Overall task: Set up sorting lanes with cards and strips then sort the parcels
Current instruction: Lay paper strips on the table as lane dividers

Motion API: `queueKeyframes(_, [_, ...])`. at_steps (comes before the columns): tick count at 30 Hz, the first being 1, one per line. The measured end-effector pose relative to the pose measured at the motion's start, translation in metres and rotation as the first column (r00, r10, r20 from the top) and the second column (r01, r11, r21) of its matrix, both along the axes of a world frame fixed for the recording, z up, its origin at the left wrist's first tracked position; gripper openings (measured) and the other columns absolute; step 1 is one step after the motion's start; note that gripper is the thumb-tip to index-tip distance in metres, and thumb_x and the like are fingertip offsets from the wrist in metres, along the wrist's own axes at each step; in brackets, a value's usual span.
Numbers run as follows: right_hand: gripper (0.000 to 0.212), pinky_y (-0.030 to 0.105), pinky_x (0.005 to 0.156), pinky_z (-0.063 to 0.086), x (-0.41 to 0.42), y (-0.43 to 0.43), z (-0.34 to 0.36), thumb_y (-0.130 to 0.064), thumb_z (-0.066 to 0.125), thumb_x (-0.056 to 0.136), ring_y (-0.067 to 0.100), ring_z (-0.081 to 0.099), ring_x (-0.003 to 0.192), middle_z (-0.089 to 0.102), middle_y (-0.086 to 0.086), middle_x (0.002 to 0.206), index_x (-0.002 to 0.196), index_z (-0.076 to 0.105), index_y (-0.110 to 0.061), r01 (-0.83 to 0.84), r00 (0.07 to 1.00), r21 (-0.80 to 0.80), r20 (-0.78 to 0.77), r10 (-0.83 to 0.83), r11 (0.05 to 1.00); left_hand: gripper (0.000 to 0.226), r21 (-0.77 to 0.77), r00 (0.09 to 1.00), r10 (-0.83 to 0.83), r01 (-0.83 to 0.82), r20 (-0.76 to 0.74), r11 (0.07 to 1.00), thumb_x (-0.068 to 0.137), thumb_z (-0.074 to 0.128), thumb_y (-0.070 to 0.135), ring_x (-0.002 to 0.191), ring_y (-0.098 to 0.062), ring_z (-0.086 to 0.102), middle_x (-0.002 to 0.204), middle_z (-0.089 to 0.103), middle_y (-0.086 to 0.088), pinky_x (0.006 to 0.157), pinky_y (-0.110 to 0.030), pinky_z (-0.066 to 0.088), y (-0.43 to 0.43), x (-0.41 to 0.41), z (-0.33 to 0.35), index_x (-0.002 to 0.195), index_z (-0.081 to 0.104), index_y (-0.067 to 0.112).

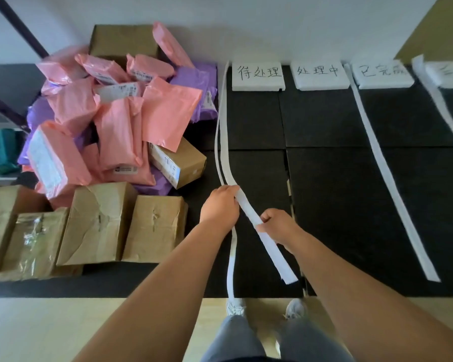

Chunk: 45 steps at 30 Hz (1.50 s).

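Two white strips run side by side from the wall down the black mat. My left hand (221, 203) grips them where they meet; one thin strip (231, 259) hangs below it toward my shoes. My right hand (276, 226) pinches the wider strip (266, 241), whose free end angles down to the right. White cards with handwritten labels stand along the wall: first card (258, 75), second card (321, 74), third card (383, 74), and a blurred fourth card (447, 74). A laid strip (385, 165) runs between the second and third cards, and another strip (437, 97) lies at the far right.
A heap of pink and purple mailer bags (110, 118) and brown cardboard boxes (100, 223) fills the left side. The black mat (332, 194) ends at a pale wooden floor (63, 327) near my feet. A wooden panel (439, 30) stands at the top right.
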State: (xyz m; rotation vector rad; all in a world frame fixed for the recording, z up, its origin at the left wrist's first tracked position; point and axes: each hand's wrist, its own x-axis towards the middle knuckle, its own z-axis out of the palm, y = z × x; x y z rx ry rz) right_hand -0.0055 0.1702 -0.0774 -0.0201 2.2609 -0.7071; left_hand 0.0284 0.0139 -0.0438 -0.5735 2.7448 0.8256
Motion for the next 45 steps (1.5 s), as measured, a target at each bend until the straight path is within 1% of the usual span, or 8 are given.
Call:
queueKeyframes(5, [0.012, 0.022, 0.062, 0.039, -0.019, 0.033, 0.023, -0.021, 0.068, 0.09, 0.011, 0.058, 0.088, 0.062, -0.005, 0.098, 0.09, 0.06, -0.03, 0.162, 0.984, -0.16, 0.101, -0.147, 0.974, 0.049, 0.215, 0.954, 0.296, -0.3, 0.052, 0.929, 0.102, 0.048, 0.018, 0.115, -0.021, 0.061, 0.141, 0.054, -0.007, 0.083, -0.026, 0.05, 0.023, -0.035, 0.021, 0.15, 0.038, 0.018])
queueKeyframes(9, [0.013, 0.027, 0.069, 0.048, -0.031, 0.066, 0.047, -0.02, 0.073, 0.082, 0.018, 0.064, 0.093, 0.067, 0.001, 0.099, 0.092, 0.067, -0.025, 0.125, 0.986, -0.205, 0.131, -0.099, 0.971, 0.048, 0.561, 0.766, 0.583, -0.618, 0.271, 0.551, 0.1, 0.054, 0.022, 0.107, -0.022, 0.064, 0.129, 0.06, -0.007, 0.081, -0.032, 0.056, 0.037, -0.064, 0.038, 0.147, 0.044, 0.018])
queueKeyframes(13, [0.017, 0.03, 0.081, 0.056, -0.033, 0.099, 0.068, -0.015, 0.075, 0.081, 0.017, 0.068, 0.097, 0.071, 0.006, 0.103, 0.097, 0.071, -0.018, -0.034, 0.976, -0.224, 0.201, 0.08, 0.974, 0.022, 0.692, 0.697, 0.657, -0.625, 0.288, 0.361, 0.091, 0.066, 0.011, 0.082, -0.017, 0.071, 0.087, 0.07, -0.004, 0.075, -0.032, 0.06, 0.051, -0.086, 0.051, 0.113, 0.068, 0.009])
queueKeyframes(16, [0.022, 0.028, 0.084, 0.057, -0.033, 0.111, 0.079, -0.016, 0.077, 0.083, 0.014, 0.068, 0.1, 0.071, 0.001, 0.106, 0.104, 0.07, -0.018, -0.119, 0.946, -0.238, 0.268, 0.183, 0.964, 0.018, 0.757, 0.716, 0.639, -0.575, 0.282, 0.311, 0.09, 0.066, 0.004, 0.077, -0.015, 0.073, 0.087, 0.073, -0.006, 0.066, -0.027, 0.061, 0.066, -0.097, 0.066, 0.107, 0.067, 0.009])
queueKeyframes(20, [0.04, 0.03, 0.087, 0.053, -0.041, 0.118, 0.088, -0.028, 0.078, 0.083, 0.011, 0.066, 0.104, 0.07, -0.005, 0.111, 0.119, 0.061, -0.026, -0.038, 0.967, -0.338, 0.226, 0.121, 0.94, 0.024, 0.849, 0.863, 0.47, -0.382, 0.186, 0.364, 0.096, 0.056, 0.003, 0.096, -0.019, 0.071, 0.099, 0.075, -0.004, 0.09, -0.037, 0.057, 0.091, -0.103, 0.084, 0.117, 0.064, 0.008])
queueKeyframes(25, [0.018, 0.018, 0.071, 0.048, -0.057, 0.126, 0.089, -0.038, 0.074, 0.086, -0.003, 0.067, 0.086, 0.07, -0.025, 0.087, 0.096, 0.06, -0.042, 0.098, 0.994, -0.466, 0.009, -0.106, 0.879, 0.019, 0.867, 0.961, 0.249, -0.226, 0.123, 0.444, 0.097, 0.056, 0.004, 0.108, -0.018, 0.066, 0.107, 0.075, -0.002, 0.09, -0.033, 0.054, 0.123, -0.099, 0.099, 0.11, 0.066, 0.014])
queueKeyframes(34, [0.009, 0.012, 0.055, 0.052, -0.059, 0.167, 0.073, -0.022, 0.068, 0.093, -0.002, 0.07, 0.08, 0.073, -0.014, 0.081, 0.094, 0.072, -0.03, 0.125, 0.992, -0.451, 0.077, -0.101, 0.884, 0.028, 0.852, 0.886, 0.458, -0.296, 0.076, 0.432, 0.097, 0.051, 0.0, 0.102, -0.02, 0.068, 0.114, 0.071, -0.008, 0.081, -0.031, 0.058, 0.146, -0.131, 0.105, 0.121, 0.063, 0.009])
queueKeyframes(45, [0.014, 0.013, 0.057, 0.052, -0.081, 0.191, 0.07, -0.018, 0.062, 0.097, 0.006, 0.071, 0.08, 0.071, -0.006, 0.091, 0.094, 0.068, -0.031, 0.13, 0.991, -0.437, 0.069, -0.111, 0.89, 0.053, 0.753, 0.845, 0.514, -0.24, -0.149, 0.613, 0.096, 0.051, -0.006, 0.098, -0.018, 0.068, 0.114, 0.067, -0.004, 0.088, -0.036, 0.059, 0.17, -0.188, 0.127, 0.142, 0.052, 0.019])
